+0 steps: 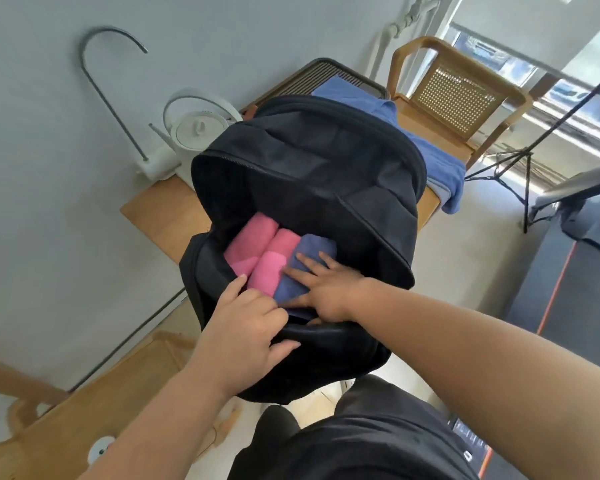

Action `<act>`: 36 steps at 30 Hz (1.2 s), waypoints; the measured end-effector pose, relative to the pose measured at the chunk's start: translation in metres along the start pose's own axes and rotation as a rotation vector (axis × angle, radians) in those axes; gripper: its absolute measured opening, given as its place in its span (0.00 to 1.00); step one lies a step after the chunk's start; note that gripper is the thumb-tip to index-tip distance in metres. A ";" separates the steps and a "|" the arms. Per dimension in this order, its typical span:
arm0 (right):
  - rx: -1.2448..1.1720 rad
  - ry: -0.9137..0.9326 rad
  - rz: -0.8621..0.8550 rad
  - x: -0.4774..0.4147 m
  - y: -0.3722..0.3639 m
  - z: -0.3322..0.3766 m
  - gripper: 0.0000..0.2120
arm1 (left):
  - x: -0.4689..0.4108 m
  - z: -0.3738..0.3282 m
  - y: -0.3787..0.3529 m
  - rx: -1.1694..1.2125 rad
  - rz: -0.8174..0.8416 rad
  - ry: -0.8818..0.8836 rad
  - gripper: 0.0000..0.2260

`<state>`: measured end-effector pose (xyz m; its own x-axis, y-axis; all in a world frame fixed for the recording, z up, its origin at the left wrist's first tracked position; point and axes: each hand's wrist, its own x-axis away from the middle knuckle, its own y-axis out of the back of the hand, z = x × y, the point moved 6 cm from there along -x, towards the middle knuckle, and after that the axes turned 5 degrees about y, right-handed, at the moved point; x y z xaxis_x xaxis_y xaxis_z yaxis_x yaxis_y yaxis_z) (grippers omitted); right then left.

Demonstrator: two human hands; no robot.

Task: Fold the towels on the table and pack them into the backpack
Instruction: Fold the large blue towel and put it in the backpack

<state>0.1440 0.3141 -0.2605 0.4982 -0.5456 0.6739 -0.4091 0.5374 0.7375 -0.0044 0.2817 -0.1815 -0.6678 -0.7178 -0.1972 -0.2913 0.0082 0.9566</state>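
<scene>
A black backpack point(312, 174) lies open on the wooden table point(160, 216), its mouth toward me. Inside it sit two rolled pink towels point(257, 251) side by side and a dark blue towel point(300, 275) to their right. My right hand point(323, 289) lies flat on the blue towel with its fingers spread, pressing it down. My left hand point(253, 323) grips the near rim of the backpack's opening, fingers curled over the edge beside the pink towels. A larger blue cloth point(430, 161) lies on the table behind the backpack.
A white kettle point(198, 133) stands at the table's far left by the wall, with a curved metal rod point(111, 84) above it. A wooden chair point(458, 95) stands beyond the table. Another wooden chair point(94, 403) is at lower left. A black stand's legs point(520, 168) are at the right.
</scene>
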 end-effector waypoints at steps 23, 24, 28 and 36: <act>-0.145 -0.314 0.270 -0.011 -0.030 -0.022 0.40 | -0.005 0.004 0.003 0.017 0.043 -0.027 0.16; -0.152 -0.314 0.268 -0.012 -0.029 -0.022 0.39 | -0.005 0.005 0.004 0.030 0.038 -0.027 0.16; -0.252 -0.293 0.189 0.000 -0.006 -0.019 0.33 | -0.008 0.008 0.013 0.155 -0.019 0.021 0.19; -0.300 -0.174 -0.747 0.104 0.113 0.007 0.22 | -0.047 0.001 0.080 0.276 -0.386 0.186 0.11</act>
<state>0.1440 0.3133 -0.1064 0.4223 -0.9061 0.0256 0.2169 0.1284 0.9677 0.0029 0.3166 -0.0961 -0.3501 -0.8162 -0.4596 -0.6799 -0.1161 0.7240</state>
